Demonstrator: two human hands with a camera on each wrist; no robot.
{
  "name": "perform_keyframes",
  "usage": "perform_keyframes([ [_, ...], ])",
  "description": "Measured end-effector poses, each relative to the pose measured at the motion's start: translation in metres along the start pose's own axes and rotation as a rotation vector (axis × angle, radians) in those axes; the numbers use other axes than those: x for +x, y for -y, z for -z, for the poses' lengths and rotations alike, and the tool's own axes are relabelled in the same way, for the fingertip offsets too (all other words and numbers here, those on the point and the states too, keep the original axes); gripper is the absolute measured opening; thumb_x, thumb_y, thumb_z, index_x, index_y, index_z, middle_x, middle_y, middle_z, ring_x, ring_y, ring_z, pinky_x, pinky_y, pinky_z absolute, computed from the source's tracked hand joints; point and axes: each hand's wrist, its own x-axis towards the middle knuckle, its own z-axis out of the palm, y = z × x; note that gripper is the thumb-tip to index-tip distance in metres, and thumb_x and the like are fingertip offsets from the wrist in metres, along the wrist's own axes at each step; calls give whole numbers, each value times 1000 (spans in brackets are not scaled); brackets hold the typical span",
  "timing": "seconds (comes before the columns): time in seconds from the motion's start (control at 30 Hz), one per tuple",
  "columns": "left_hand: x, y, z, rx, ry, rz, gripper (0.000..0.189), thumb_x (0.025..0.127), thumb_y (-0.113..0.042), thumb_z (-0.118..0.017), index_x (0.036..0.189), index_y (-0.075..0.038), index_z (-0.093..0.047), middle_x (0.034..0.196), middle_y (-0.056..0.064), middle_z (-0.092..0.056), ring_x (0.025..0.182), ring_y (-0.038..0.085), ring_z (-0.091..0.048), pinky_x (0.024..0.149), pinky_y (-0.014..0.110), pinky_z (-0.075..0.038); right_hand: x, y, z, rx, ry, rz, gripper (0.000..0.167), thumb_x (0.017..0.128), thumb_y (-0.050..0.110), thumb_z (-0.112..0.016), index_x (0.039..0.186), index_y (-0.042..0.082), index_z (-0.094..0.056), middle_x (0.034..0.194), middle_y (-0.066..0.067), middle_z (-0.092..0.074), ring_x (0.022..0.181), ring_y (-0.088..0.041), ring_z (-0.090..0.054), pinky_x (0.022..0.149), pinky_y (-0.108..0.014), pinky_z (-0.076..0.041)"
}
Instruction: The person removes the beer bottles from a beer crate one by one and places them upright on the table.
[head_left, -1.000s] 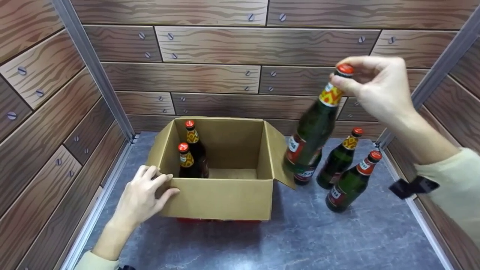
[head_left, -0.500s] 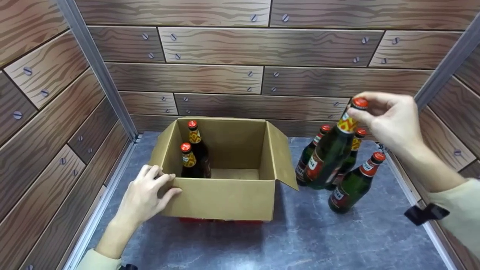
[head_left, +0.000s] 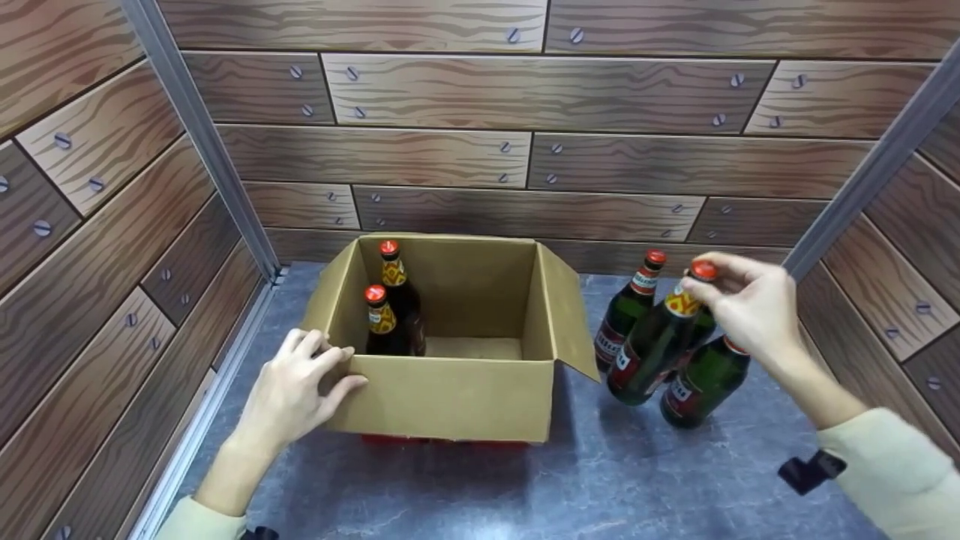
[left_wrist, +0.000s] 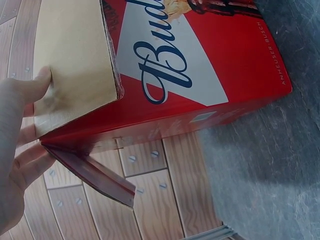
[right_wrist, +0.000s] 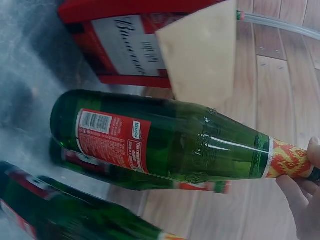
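Note:
My right hand (head_left: pixel 754 304) pinches a green beer bottle (head_left: pixel 652 349) by its neck, just below the red cap. In the right wrist view this bottle (right_wrist: pixel 165 135) shows a red label with a barcode and a yellow-red neck wrap. It leans slightly, its base close over the floor beside the other bottles. My left hand (head_left: pixel 289 390) grips the front left corner of an open cardboard box (head_left: pixel 450 397), thumb on the outside of the folded-down front flap (left_wrist: pixel 75 60). Two capped bottles (head_left: pixel 401 300) stand inside the box along its left wall.
A bottle with a red-white neck label (head_left: pixel 626 311) stands behind the held one, and another (head_left: pixel 705 382) stands at its right. A further bottle is mostly hidden behind it. The box's right flap (head_left: pixel 566 315) sticks out towards them. Wood-patterned walls (head_left: pixel 442 157) enclose the grey floor (head_left: pixel 600 480).
My right hand has brought the bottle down from high up, first rightwards, then lower towards the standing bottles. My left hand keeps its hold on the box corner.

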Motion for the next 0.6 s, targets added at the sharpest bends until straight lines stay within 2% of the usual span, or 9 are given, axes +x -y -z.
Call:
perform_keyframes([
  [0.1, 0, 0, 0, -1, 0, 1, 35, 78, -34, -94, 101, -14, -79, 89, 4, -62, 88, 24, -58, 56, 38, -58, -7, -14, -8, -24, -3, -18, 29, 85, 10, -88, 111, 0, -79, 80, 40, -66, 78, 19, -67, 69, -5, -55],
  [0.2, 1, -1, 0, 1, -1, -1, 35, 78, -34, -94, 101, -13, -79, 90, 5, -62, 89, 25, -59, 56, 38, -58, -13, -26, -16, -65, -10, -33, 27, 84, 13, -89, 109, 4, -81, 82, 31, -71, 76, 20, -66, 67, -5, -54],
  [0.33, 0, -1, 0, -3, -4, -4, 35, 78, -34, -93, 102, -13, -79, 90, 6, -62, 89, 25, -59, 55, 38, -57, -21, -41, -25, -97, -11, -52, 27, 85, 13, -88, 109, 4, -81, 92, 1, -81, 74, 21, -64, 65, -5, -53],
  [0.43, 0, -1, 0, -4, -6, -3, 35, 78, -34, -94, 102, -13, -79, 90, 6, -62, 89, 24, -59, 55, 38, -57, -26, -50, -31, -111, -11, -61, 27, 85, 13, -88, 109, 4, -80, 97, -15, -81, 74, 23, -62, 64, -5, -51],
  [0.53, 0, -1, 1, -3, -5, -4, 35, 78, -34, -94, 102, -13, -80, 90, 6, -62, 89, 24, -59, 56, 38, -57, -30, -56, -36, -114, -23, -65, 27, 85, 12, -88, 110, 4, -80, 97, -17, -81, 73, 23, -62, 63, -5, -50],
  [0.6, 0, -1, 1, -2, -6, -3, 35, 78, -33, -94, 103, -13, -80, 90, 6, -62, 89, 24, -59, 56, 38, -58, -32, -59, -38, -99, -32, -64, 27, 85, 11, -88, 110, 4, -80, 95, -12, -82, 74, 22, -63, 63, -5, -51],
])
